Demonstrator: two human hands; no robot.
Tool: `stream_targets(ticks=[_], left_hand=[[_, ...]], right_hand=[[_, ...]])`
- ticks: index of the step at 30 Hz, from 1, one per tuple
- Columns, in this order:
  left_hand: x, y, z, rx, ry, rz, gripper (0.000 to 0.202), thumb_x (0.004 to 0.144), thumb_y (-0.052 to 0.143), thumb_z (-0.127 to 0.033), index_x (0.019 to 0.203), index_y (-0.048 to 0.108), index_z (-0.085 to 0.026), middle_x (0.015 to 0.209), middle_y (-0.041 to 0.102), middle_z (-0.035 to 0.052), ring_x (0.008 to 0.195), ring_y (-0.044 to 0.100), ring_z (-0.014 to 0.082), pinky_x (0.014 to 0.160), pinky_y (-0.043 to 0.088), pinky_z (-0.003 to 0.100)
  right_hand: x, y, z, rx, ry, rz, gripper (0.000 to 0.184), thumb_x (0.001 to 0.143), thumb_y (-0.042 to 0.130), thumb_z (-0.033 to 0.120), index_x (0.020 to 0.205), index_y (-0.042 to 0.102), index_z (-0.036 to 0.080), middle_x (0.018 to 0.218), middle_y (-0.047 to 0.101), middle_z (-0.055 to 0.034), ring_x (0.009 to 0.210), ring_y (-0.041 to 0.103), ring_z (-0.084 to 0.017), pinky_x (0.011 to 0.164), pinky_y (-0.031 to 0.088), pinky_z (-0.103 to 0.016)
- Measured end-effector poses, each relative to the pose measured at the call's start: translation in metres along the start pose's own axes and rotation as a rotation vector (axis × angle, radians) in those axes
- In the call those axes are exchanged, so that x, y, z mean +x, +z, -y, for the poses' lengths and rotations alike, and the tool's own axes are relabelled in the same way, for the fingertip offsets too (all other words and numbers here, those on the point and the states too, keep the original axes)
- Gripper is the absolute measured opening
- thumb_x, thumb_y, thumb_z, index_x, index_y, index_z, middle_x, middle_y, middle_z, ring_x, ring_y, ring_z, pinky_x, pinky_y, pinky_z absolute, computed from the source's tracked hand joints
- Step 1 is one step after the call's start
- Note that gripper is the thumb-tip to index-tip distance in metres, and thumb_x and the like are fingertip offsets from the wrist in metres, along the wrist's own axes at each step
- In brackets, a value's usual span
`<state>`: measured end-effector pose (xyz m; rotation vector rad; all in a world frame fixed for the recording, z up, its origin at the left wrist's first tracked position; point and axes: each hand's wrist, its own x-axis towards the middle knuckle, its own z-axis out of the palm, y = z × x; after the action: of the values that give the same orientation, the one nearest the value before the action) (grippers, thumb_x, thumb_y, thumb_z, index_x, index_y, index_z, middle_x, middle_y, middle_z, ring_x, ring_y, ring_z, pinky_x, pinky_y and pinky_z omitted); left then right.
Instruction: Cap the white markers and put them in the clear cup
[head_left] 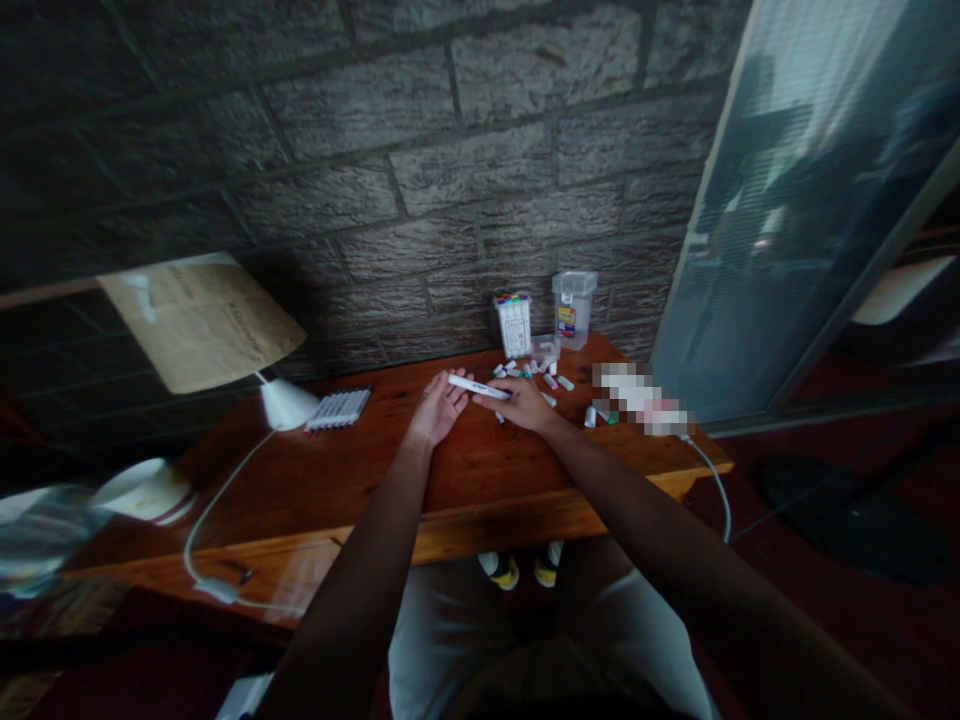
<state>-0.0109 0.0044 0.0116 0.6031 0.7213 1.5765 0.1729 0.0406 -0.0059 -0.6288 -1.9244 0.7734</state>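
Note:
A white marker pen (478,386) with dark print on its barrel lies aslant between my two hands above the desk. Its right end is gripped by my right hand (528,406), whose fingers are closed round it. My left hand (441,412) is turned palm up with its fingers apart, and the pen's left end reaches over its fingers. Small marker caps (551,381) with coloured ends lie scattered just beyond my right hand. Left of my left hand, a row of white markers (339,408) lies side by side on the wood.
A clear case of markers (514,326) and a lidded clear plastic box (574,310) stand by the stone wall. At left are a lamp (210,325), its cord, and a paper cup (146,490). A blurred-out object (641,398) lies at the desk's right end.

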Motion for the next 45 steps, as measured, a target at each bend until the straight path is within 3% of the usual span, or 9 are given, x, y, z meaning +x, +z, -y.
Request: stream_targets(ticks=[7, 19, 38, 42, 45], left_hand=[[0.001, -0.003, 0.000, 0.014, 0.009, 0.012, 0.007, 0.093, 0.071, -0.027, 0.091, 0.070, -0.021, 0.107, 0.078, 0.0046, 0.115, 0.071, 0.0203, 0.085, 0.055, 0.025], [0.000, 0.000, -0.001, -0.028, -0.005, 0.036, 0.010, 0.091, 0.075, -0.028, 0.090, 0.069, -0.019, 0.100, 0.078, 0.0015, 0.097, 0.075, 0.0149, 0.078, 0.052, 0.021], [-0.003, 0.005, -0.003, -0.016, 0.000, 0.007, 0.008, 0.093, 0.072, -0.025, 0.089, 0.070, -0.019, 0.101, 0.078, 0.0020, 0.100, 0.074, 0.0157, 0.074, 0.050, 0.021], [-0.002, 0.005, -0.004, -0.011, 0.020, -0.031, 0.006, 0.094, 0.070, -0.024, 0.090, 0.070, -0.019, 0.104, 0.078, 0.0030, 0.104, 0.074, 0.0157, 0.075, 0.051, 0.020], [0.001, 0.005, -0.006, -0.025, 0.091, -0.098, 0.007, 0.096, 0.067, -0.023, 0.092, 0.071, -0.019, 0.108, 0.078, 0.0041, 0.111, 0.072, 0.0142, 0.083, 0.052, 0.019]], right_hand=[[-0.001, 0.001, -0.001, -0.010, 0.002, -0.010, 0.039, 0.085, 0.069, 0.056, 0.083, 0.077, 0.018, 0.070, 0.065, 0.0006, 0.066, 0.056, -0.014, 0.066, 0.042, -0.025], [0.002, 0.002, -0.007, -0.006, -0.021, -0.005, 0.039, 0.083, 0.071, 0.055, 0.085, 0.078, 0.017, 0.070, 0.067, 0.0010, 0.064, 0.054, -0.012, 0.063, 0.039, -0.024], [0.001, -0.001, -0.005, -0.026, 0.000, 0.001, 0.025, 0.082, 0.072, 0.043, 0.079, 0.074, 0.018, 0.070, 0.066, 0.0006, 0.067, 0.056, -0.014, 0.066, 0.038, -0.026], [0.003, 0.002, 0.000, 0.115, 0.051, -0.054, 0.026, 0.074, 0.080, 0.045, 0.078, 0.075, 0.020, 0.074, 0.069, 0.0003, 0.069, 0.059, -0.015, 0.068, 0.043, -0.028], [0.008, 0.001, 0.002, 0.363, 0.164, -0.227, 0.035, 0.061, 0.089, 0.044, 0.085, 0.076, 0.021, 0.081, 0.072, 0.0000, 0.070, 0.062, -0.014, 0.067, 0.047, -0.027]])
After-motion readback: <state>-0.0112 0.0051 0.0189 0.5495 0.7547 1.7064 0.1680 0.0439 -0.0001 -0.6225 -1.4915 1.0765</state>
